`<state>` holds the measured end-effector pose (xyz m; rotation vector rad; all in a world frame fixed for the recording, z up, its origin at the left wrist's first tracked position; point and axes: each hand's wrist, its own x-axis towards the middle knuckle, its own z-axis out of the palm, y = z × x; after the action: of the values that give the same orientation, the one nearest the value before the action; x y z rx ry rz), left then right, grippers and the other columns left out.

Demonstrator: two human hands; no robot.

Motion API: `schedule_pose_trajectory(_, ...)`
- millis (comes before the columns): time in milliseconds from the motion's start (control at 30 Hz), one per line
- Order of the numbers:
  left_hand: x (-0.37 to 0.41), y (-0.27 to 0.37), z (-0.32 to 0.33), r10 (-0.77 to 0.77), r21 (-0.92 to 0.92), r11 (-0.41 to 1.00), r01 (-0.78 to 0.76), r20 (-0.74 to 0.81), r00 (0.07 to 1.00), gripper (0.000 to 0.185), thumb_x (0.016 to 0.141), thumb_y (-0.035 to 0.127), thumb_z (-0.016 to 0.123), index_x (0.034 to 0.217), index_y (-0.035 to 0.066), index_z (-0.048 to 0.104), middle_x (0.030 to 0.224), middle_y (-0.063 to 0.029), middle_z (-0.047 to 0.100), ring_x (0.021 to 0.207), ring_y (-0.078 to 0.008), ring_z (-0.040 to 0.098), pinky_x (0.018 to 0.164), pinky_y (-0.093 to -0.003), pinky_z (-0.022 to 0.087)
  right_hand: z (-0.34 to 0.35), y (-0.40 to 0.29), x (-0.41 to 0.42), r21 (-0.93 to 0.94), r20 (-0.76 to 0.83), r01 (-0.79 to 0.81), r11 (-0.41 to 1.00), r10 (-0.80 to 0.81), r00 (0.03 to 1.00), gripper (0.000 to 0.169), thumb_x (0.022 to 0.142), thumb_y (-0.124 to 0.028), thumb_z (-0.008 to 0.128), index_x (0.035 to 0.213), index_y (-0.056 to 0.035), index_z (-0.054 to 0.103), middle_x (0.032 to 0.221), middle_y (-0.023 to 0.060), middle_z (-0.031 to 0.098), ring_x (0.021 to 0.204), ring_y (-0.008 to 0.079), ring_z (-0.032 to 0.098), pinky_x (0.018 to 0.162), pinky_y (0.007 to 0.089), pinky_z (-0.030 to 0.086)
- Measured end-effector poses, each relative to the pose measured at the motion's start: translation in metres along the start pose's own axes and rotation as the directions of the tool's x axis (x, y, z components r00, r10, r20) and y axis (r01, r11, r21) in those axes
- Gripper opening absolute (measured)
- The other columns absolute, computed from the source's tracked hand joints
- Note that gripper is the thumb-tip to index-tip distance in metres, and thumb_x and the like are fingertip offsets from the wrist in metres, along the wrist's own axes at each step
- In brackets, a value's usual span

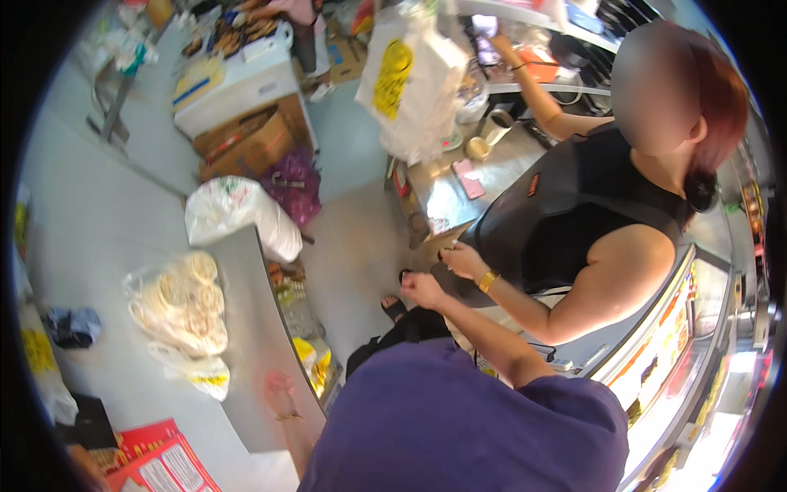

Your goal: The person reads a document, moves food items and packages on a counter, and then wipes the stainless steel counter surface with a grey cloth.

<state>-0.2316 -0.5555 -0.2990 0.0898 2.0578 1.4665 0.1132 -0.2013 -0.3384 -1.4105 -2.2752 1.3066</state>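
Note:
My right hand [423,290] is held out in front of my purple shirt, its fingers curled in, and nothing shows in it. Beside it is a co-worker's hand [464,261] with a gold-coloured wristband; a small dark thing shows at its fingers. My left hand [281,388], blurred and wearing a bracelet, is over the grey counter edge [249,344]; its finger pose is unclear. Left of it lie a clear plastic bag of pale round items [184,301] and a smaller plastic bag with yellow print [206,373].
The co-worker in a dark apron [510,209] stands close on the right. Beyond are a metal worktable [424,184] with a pink phone [468,179] and a large white bag [418,74]. A stuffed white sack [240,215] sits past the counter. Red printed sheets [163,461] lie lower left.

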Motion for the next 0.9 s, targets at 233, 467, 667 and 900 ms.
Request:
schedule_pose_trajectory(233,-0.002,0.057,0.146,0.136,0.304,0.826,-0.474,0.709,0.692,0.042,0.084,0.014,0.071,0.123,0.004,0.058,0.106,-0.0102,0.067,0.092,-0.0185,0.065,0.078,-0.0320,0.054,-0.001,0.080,-0.107,-0.075,0.084,-0.176,0.982,0.182,0.980,0.035,0.078,-0.039,0.067,0.089,-0.0056,0.068,0.086,0.0161,0.069,0.086,0.0344,0.066,0.078,0.0409,0.052)
schedule_pose_trajectory(467,-0.015,0.083,0.244,-0.094,0.285,0.338,-0.897,0.958,0.269,0.052,0.080,0.022,0.074,0.126,0.006,0.056,0.112,-0.0162,0.066,0.099,-0.0305,0.066,0.085,-0.0388,0.053,-0.043,0.162,-0.271,-0.015,-0.190,-0.582,0.813,0.569,0.800,0.043,0.076,-0.042,0.071,0.097,-0.0044,0.070,0.095,0.0182,0.070,0.092,0.0363,0.066,0.083,0.0428,0.052)
schedule_pose_trajectory(667,-0.059,0.072,0.314,-0.150,0.305,0.387,-0.870,0.952,0.267,0.048,0.081,0.024,0.074,0.123,0.007,0.059,0.104,-0.0156,0.069,0.095,-0.0282,0.067,0.084,-0.0376,0.053,-0.112,0.197,-0.305,0.324,-0.408,-0.625,0.710,0.701,0.585,0.044,0.077,-0.038,0.071,0.102,-0.0018,0.069,0.091,0.0169,0.071,0.088,0.0314,0.069,0.082,0.0380,0.053)
schedule_pose_trajectory(900,-0.054,0.002,0.361,-0.391,0.585,0.429,-0.688,0.807,0.442,0.042,0.086,0.021,0.068,0.125,0.005,0.060,0.098,-0.0127,0.069,0.094,-0.0195,0.065,0.083,-0.0369,0.052,-0.199,0.315,-0.258,0.305,-0.392,-0.541,0.784,0.621,0.679,0.040,0.077,-0.037,0.069,0.098,-0.0036,0.070,0.093,0.0157,0.071,0.090,0.0324,0.068,0.083,0.0392,0.054)
